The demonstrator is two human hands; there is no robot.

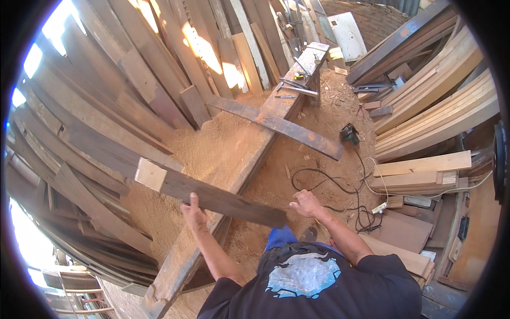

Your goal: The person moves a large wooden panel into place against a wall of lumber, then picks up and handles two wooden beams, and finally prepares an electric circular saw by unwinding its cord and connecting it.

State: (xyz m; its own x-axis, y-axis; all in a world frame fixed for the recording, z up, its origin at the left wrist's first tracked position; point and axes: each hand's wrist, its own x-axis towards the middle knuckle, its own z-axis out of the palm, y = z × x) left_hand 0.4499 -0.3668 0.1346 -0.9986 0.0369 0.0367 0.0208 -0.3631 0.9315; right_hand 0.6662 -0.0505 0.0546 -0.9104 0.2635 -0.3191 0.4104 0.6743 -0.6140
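A dark weathered plank (223,203) lies slantwise in front of me, across a long wooden bench (234,173). My left hand (194,213) grips its near edge, thumb up along the side and fingers hidden beneath. At the plank's far left end shows a pale square of wood (150,174); whether it is a separate block I cannot tell. My right hand (305,203) hovers just beyond the plank's right end, apart from it, fingers loosely bent and holding nothing. Farther up, a second dark board (281,127) rests crosswise on the bench.
Pencils, a tape measure (299,76) and other hand tools lie on the bench's far end. A dark green power tool (349,134) sits on the sawdust floor, its black cord (340,186) looping to my right. Boards lean at left; stacked timber (425,95) stands at right.
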